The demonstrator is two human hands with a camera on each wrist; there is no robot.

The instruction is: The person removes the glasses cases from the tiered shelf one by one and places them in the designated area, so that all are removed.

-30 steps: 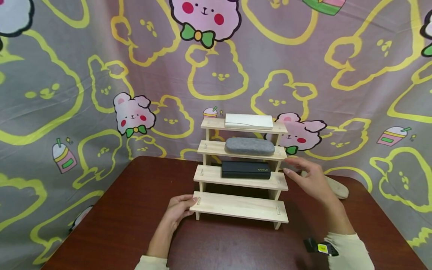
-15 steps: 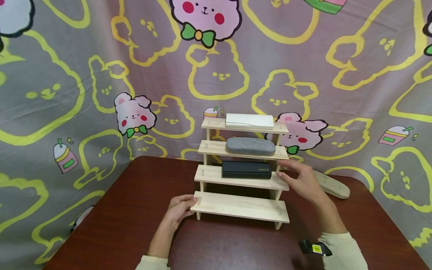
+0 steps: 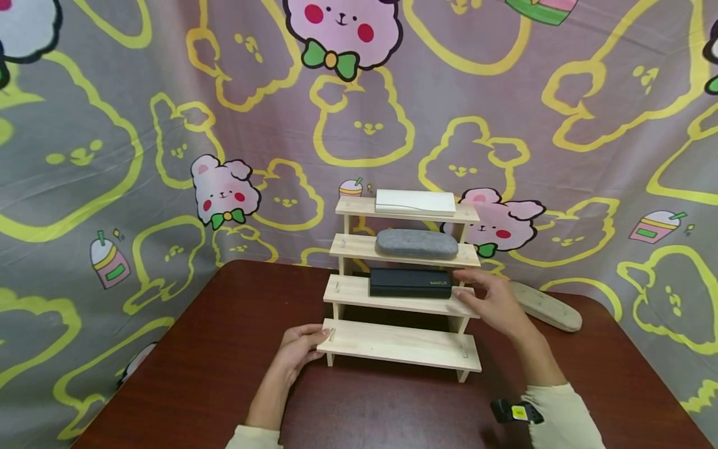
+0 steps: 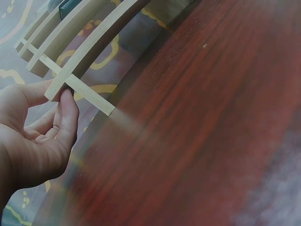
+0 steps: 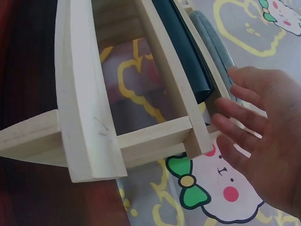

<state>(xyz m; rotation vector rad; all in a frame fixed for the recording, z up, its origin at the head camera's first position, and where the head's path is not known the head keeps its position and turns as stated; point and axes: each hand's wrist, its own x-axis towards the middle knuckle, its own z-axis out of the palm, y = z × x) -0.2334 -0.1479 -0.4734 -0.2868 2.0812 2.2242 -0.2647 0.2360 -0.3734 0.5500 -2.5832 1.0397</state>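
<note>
While left hand (image 3: 297,348) pinches rack (image 3: 395,341), loosely spread, empty right hand (image 3: 492,303) nearer black case (image 3: 409,284).

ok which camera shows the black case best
The head view: the black case shows its whole front there, lettering included. The right wrist view catches one end and part of its length, cut by the top edge; the left wrist view, only a dark corner.

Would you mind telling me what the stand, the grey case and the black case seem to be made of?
The stand looks like bare, pale wood, with faint grain showing. The grey case seems to be felt or similar fabric: its surface is matt and mottled. The black case may be leather or imitation leather, smooth with a soft sheen.
</note>
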